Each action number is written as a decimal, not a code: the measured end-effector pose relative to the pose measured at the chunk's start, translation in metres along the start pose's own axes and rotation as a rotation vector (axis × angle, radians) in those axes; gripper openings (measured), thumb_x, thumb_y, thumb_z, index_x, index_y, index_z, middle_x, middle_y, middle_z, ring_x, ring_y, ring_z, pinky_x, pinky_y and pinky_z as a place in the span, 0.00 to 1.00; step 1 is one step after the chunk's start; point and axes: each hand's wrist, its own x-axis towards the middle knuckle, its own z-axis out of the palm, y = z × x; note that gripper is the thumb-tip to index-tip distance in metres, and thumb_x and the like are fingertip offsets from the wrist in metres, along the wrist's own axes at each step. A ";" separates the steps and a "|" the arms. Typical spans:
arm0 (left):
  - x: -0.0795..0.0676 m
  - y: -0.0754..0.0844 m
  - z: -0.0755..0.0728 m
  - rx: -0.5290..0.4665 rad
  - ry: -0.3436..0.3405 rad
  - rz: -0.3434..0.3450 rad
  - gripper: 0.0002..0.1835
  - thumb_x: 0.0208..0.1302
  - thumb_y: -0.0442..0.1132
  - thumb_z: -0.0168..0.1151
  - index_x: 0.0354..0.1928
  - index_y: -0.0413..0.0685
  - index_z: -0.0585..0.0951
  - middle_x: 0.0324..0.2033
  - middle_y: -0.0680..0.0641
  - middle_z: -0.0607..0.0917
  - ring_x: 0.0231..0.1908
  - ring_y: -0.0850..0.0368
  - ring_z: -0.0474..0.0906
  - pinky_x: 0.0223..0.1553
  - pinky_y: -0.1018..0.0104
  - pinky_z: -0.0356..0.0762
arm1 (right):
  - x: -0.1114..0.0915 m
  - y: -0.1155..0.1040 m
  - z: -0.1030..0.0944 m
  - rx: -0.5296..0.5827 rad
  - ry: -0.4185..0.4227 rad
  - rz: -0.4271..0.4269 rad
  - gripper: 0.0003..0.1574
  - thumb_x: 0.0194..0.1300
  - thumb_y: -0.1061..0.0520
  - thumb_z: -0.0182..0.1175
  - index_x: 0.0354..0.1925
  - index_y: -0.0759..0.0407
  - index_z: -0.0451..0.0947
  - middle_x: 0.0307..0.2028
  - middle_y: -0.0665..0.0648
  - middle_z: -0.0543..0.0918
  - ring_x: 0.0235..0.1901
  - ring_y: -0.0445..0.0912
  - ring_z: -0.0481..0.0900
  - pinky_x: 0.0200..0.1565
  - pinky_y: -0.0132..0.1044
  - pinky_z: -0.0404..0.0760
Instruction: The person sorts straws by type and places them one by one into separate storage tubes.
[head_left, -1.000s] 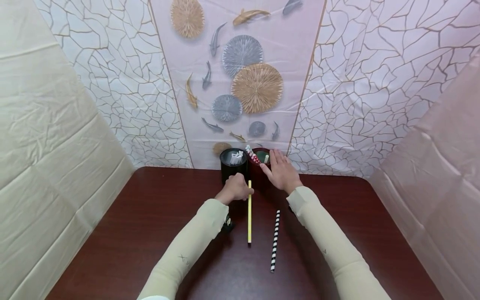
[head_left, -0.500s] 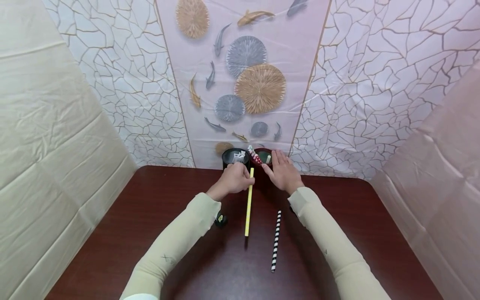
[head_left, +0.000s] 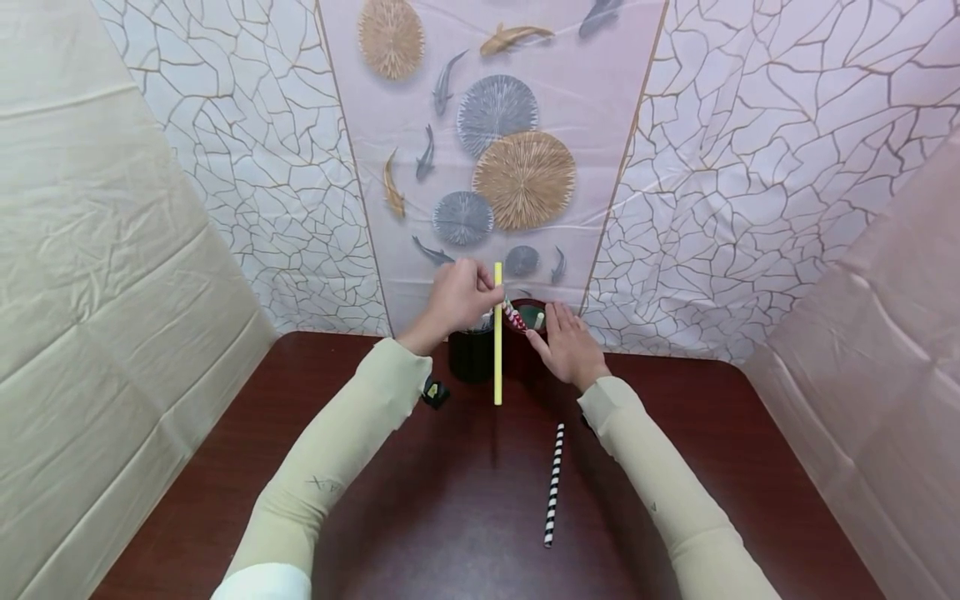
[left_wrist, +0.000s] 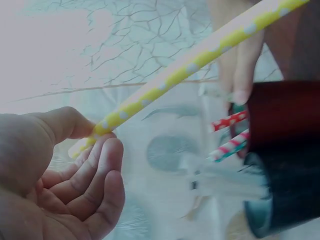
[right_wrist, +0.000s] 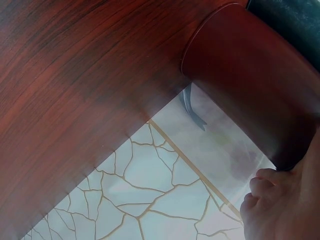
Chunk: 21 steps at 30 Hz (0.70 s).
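Note:
My left hand (head_left: 459, 300) pinches a yellow paper straw with white dots (head_left: 498, 358) between thumb and fingertips. The straw hangs upright in the air in front of the two cups. Behind it stand a black cup (head_left: 471, 358) and, touching it on the right, a dark red cup (right_wrist: 250, 75). My right hand (head_left: 570, 346) rests against the red cup's right rim, its fingers straight. From the red cup poke a red straw with white dots (left_wrist: 229, 121) and a striped straw (left_wrist: 230, 147). White pieces (left_wrist: 220, 177), blurred, stick out of the black cup.
A black-and-white striped straw (head_left: 553, 487) lies on the dark wooden table (head_left: 420, 517), nearer to me. Behind the cups hangs a patterned cloth backdrop (head_left: 675, 208). Pale cloth walls (head_left: 172, 333) rise along both sides.
My left hand has lifted the yellow straw off the table and raised it to above the cups' rims. The right hand has stayed at the red cup.

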 end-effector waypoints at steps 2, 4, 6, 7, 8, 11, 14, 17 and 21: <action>0.005 0.005 -0.006 0.016 0.033 0.012 0.09 0.66 0.41 0.68 0.31 0.44 0.87 0.28 0.47 0.92 0.32 0.54 0.87 0.44 0.59 0.84 | -0.001 0.000 0.000 0.000 0.000 0.002 0.54 0.84 0.29 0.30 0.84 0.70 0.41 0.84 0.71 0.48 0.85 0.64 0.46 0.83 0.59 0.50; 0.010 0.010 -0.012 0.023 0.063 0.028 0.08 0.66 0.40 0.68 0.31 0.44 0.87 0.28 0.47 0.92 0.32 0.54 0.87 0.45 0.59 0.84 | -0.001 0.000 0.000 0.001 0.000 0.004 0.54 0.84 0.29 0.30 0.84 0.70 0.41 0.84 0.71 0.48 0.85 0.64 0.46 0.83 0.59 0.50; 0.015 0.015 -0.016 0.025 0.092 0.042 0.08 0.67 0.40 0.67 0.32 0.44 0.86 0.28 0.47 0.91 0.32 0.54 0.86 0.44 0.59 0.84 | -0.001 0.000 0.000 0.000 0.000 0.004 0.54 0.84 0.29 0.30 0.84 0.70 0.41 0.84 0.71 0.48 0.84 0.64 0.46 0.83 0.59 0.50; 0.017 0.017 -0.019 0.025 0.109 0.050 0.07 0.67 0.40 0.67 0.33 0.44 0.86 0.28 0.47 0.91 0.32 0.54 0.86 0.44 0.59 0.83 | -0.001 0.000 0.000 -0.002 0.001 0.004 0.54 0.84 0.29 0.30 0.84 0.70 0.41 0.84 0.71 0.48 0.84 0.64 0.46 0.83 0.59 0.50; 0.019 0.020 -0.021 0.025 0.123 0.059 0.07 0.67 0.39 0.67 0.33 0.43 0.85 0.28 0.47 0.91 0.32 0.55 0.86 0.43 0.60 0.83 | -0.001 0.000 0.001 -0.005 0.003 0.003 0.54 0.84 0.29 0.30 0.84 0.70 0.41 0.84 0.71 0.48 0.84 0.64 0.46 0.83 0.60 0.51; 0.025 0.026 -0.027 0.015 0.163 0.075 0.06 0.68 0.38 0.67 0.35 0.42 0.84 0.29 0.47 0.91 0.32 0.55 0.85 0.41 0.60 0.83 | 0.000 0.000 0.001 -0.009 0.005 0.004 0.55 0.84 0.29 0.30 0.84 0.70 0.42 0.84 0.71 0.49 0.84 0.64 0.47 0.83 0.60 0.52; 0.031 0.032 -0.032 0.024 0.194 0.090 0.07 0.69 0.39 0.67 0.36 0.42 0.84 0.30 0.46 0.91 0.32 0.54 0.85 0.42 0.59 0.83 | 0.000 -0.001 0.001 -0.012 0.012 0.002 0.55 0.84 0.29 0.31 0.83 0.70 0.43 0.84 0.71 0.50 0.84 0.64 0.48 0.82 0.60 0.53; 0.038 0.037 -0.035 0.037 0.221 0.100 0.08 0.71 0.40 0.67 0.36 0.42 0.85 0.31 0.46 0.91 0.34 0.52 0.87 0.44 0.58 0.83 | 0.000 -0.001 0.001 -0.015 0.017 -0.002 0.54 0.84 0.29 0.31 0.83 0.70 0.44 0.83 0.71 0.50 0.84 0.64 0.49 0.82 0.60 0.53; 0.045 0.041 -0.039 0.050 0.241 0.101 0.09 0.71 0.41 0.67 0.38 0.42 0.85 0.33 0.46 0.93 0.38 0.51 0.89 0.47 0.58 0.83 | 0.000 -0.002 0.000 -0.017 0.016 -0.002 0.54 0.84 0.29 0.31 0.83 0.70 0.43 0.84 0.71 0.50 0.84 0.64 0.48 0.82 0.60 0.53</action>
